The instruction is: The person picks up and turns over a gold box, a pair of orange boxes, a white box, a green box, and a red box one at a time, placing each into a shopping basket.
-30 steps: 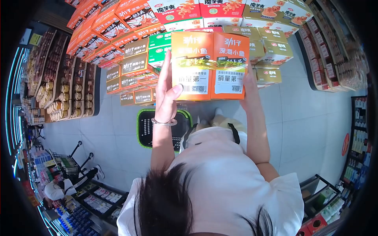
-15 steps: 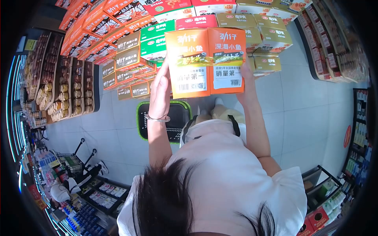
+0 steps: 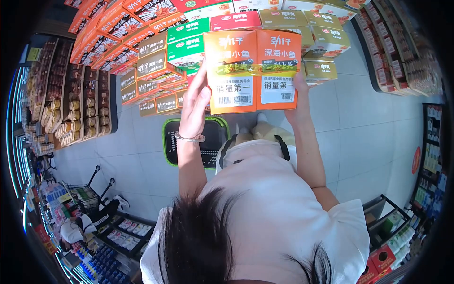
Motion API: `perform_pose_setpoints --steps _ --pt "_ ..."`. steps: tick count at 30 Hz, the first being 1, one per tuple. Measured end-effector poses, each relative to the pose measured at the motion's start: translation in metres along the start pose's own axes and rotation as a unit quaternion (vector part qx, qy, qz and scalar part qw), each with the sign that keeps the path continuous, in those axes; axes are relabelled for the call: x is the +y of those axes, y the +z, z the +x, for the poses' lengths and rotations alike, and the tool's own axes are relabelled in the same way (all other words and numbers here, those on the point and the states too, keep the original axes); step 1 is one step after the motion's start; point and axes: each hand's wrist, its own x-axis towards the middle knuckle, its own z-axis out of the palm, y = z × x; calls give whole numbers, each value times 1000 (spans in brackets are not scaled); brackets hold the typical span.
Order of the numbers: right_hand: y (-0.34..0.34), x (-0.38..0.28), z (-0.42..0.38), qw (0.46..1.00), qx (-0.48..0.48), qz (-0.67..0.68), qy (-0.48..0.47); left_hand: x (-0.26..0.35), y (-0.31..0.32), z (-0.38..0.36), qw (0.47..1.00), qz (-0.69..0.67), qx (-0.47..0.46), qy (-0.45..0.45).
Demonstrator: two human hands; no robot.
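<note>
Two orange snack boxes with Chinese lettering and white barcode panels are held side by side in front of my chest. A yellow-green strip crosses both fronts. My left hand presses flat along the left side of the pair, its fingertips partly hidden behind it. My right hand grips the right side, thumb toward the front. Beyond the pair stand stacked green boxes, a red box and gold boxes.
A black basket with a green rim sits on the tiled floor by my feet. Shelving with packaged goods stands left, more shelves right. At lower left, a person in a white cap is near a cart.
Both hands and the two orange boxes have shifted slightly right and up in view. The grip looks the same, and the strip across the fronts shows more clearly.
</note>
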Motion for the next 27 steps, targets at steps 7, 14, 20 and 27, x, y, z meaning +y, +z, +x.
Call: perform_pose_setpoints --steps 7,14,20,27 --pt "3 6 -5 999 28 -25 -39 2 1 -4 1000 -9 4 1" --pt "1 4 -7 998 37 -40 -28 -1 6 -4 1000 -14 12 5" --pt "-1 2 -6 997 35 -49 -40 -3 5 -2 1000 -5 0 6" --pt "0 2 -5 999 11 -19 -24 -5 -1 3 1000 1 -1 -3"
